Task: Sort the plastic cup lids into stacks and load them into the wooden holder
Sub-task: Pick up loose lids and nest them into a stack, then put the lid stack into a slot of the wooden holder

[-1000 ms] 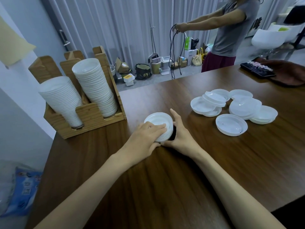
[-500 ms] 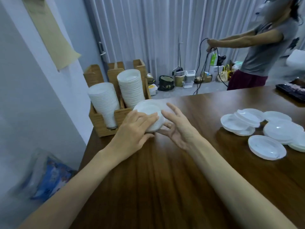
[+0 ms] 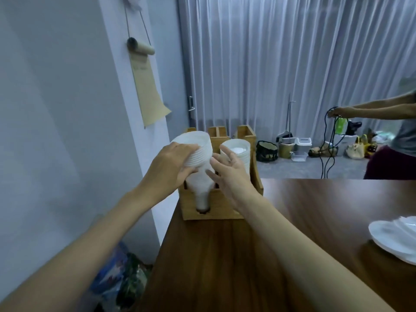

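**Short lid stack is at the holder's left slot, carried by the left grip**

The left grip (image 3: 173, 164) is wrapped round the short lid stack (image 3: 199, 152), with its fingers curled across the ribbed side. The right grip (image 3: 231, 174) holds nothing. Its fingers are spread, its palm faces the stack, and its fingertips are just beside the stack's right edge. I can't tell whether they touch it.

Key relation: the held stack sits directly above the left-slot column (image 3: 201, 192) in the wooden holder (image 3: 216, 211). I can't see whether it has nested onto the column or is just above it. Its long axis is tilted, with the top face pointing up and toward the wall. The column below rises from the front notch.

My read is that the two axes need lining up before the stack is let go. The left grip is nearer and doing the carrying. The right is placed to steady from the right side.

The right-slot column (image 3: 239, 152) stands just beside, partly behind the right fingers, so a sideways nudge could disturb it.

Surface: the desk (image 3: 292, 244) is dark glossy wood, and the holder stands at its far left corner by the wall. Loose lids (image 3: 396, 235) lie at the right edge of view, well apart from the holder, so sorting isn't finished.

Room: there is a grey curtain, a paper scroll on the wall, and bags and bins on the floor. Another person at far right is handling a black cable.
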